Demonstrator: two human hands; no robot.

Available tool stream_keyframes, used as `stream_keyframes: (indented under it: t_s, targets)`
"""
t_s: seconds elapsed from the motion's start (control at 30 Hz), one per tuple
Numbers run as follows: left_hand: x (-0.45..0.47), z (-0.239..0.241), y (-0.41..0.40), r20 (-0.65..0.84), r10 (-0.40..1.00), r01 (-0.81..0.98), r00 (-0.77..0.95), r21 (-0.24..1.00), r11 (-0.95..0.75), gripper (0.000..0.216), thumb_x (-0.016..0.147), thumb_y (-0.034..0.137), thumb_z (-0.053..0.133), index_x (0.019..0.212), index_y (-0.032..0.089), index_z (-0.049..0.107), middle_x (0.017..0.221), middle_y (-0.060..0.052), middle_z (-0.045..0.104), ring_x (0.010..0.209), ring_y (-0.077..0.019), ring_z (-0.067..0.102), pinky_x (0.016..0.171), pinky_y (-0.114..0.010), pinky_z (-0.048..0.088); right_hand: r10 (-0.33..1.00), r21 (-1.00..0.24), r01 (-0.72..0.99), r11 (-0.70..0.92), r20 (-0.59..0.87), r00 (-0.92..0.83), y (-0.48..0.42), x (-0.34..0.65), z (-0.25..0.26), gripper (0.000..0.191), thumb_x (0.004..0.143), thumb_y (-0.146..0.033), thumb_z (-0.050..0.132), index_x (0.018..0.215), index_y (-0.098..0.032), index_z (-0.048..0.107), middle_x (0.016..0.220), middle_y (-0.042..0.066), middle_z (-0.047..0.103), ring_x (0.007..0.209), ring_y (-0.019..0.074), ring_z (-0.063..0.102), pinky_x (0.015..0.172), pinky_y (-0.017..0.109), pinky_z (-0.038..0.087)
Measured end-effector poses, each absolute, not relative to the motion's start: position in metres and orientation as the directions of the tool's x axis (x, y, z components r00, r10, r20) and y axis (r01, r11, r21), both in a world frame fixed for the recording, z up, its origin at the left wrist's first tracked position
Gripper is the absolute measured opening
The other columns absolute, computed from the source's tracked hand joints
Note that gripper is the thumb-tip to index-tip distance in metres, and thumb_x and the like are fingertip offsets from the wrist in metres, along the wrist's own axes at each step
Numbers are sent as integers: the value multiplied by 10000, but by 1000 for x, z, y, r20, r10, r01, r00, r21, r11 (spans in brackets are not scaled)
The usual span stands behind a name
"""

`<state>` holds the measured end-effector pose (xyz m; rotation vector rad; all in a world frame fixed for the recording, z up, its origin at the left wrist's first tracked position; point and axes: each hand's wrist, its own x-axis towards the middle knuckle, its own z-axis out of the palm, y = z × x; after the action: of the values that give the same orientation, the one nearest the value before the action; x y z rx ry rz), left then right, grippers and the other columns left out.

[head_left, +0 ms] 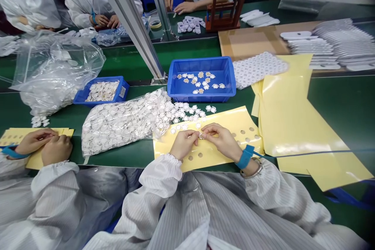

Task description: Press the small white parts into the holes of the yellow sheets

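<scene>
Head view: I log left hand [184, 145] and right hand [225, 142], grips narrow, pinching small white disc [201, 135] over yellow sheet [211, 156]; blue tray [202, 98] beyond.

bordering the grip on a white disc [201, 136] to the left, a bulging bag [120, 125] blocks a low pass for the left hand [184, 144]. beyond the grip, loose discs [187, 114] and the blue bin [202, 97] stand in the way, though the bin admits a hand from above. ahead-right, a green bench strip [243, 97] gives the right hand [224, 142] passage; rightward, a wrist cord [307, 154] crosses flat yellow sheets [293, 117].
</scene>
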<state>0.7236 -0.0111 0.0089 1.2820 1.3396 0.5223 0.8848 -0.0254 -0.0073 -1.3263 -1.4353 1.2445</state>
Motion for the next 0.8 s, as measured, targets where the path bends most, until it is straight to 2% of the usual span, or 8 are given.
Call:
stream_keyframes:
  t_s: [0.8]
  targets:
    - [724, 8, -11, -406, 876, 355, 259, 884, 305, 350, 791, 368, 483, 505, 170, 444, 418, 69, 309, 394, -59, 258, 429, -228, 205, 993, -958, 287, -8, -41, -110, -25, 883, -11, 121, 780, -311, 622, 745, -195, 618, 940, 60, 651, 939, 201, 586, 809, 350, 472]
